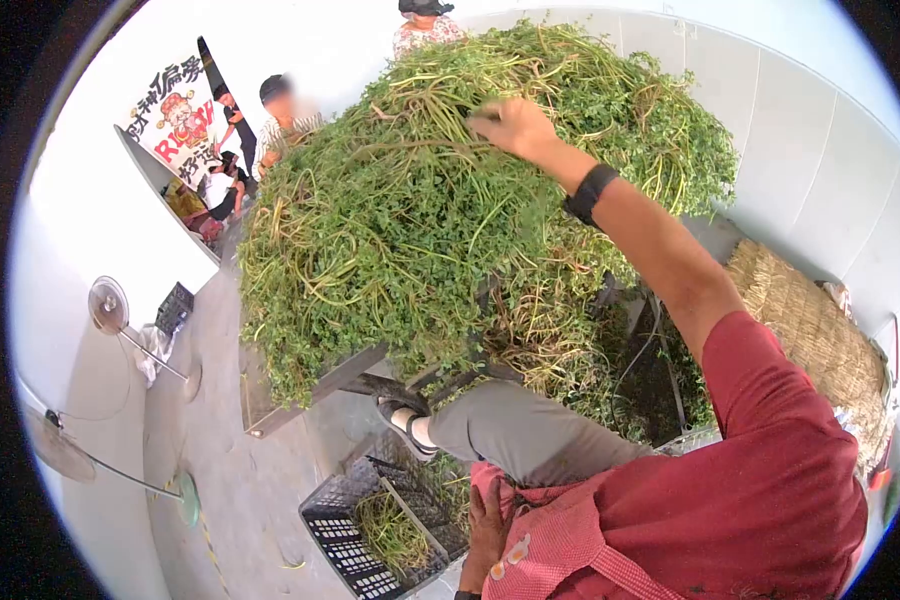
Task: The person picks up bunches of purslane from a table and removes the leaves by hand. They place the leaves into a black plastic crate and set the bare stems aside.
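Note:
At the upper part of a big heap of leafy green stems [400, 240], my right hand [515, 127] is closed, its fingertips slightly blurred. A long thin stem [410, 146] runs leftward from those fingertips across the heap. My left hand [486, 525] lies low, against the pink checked apron [540, 560] at my lap, its fingers stretched out and no object visible in it. The heap covers most of a table with a metal edge [315, 385]. Just left of my left hand stands a black plastic crate [345, 520] with loose stems [392, 535] inside.
More stems [560, 330] hang and lie beneath the table. Two people [280, 125] [427, 30] are behind the heap, others by the doorway. Fans [110, 305] [58, 440] stand at left. A rolled straw mat [805, 320] leans along the right wall.

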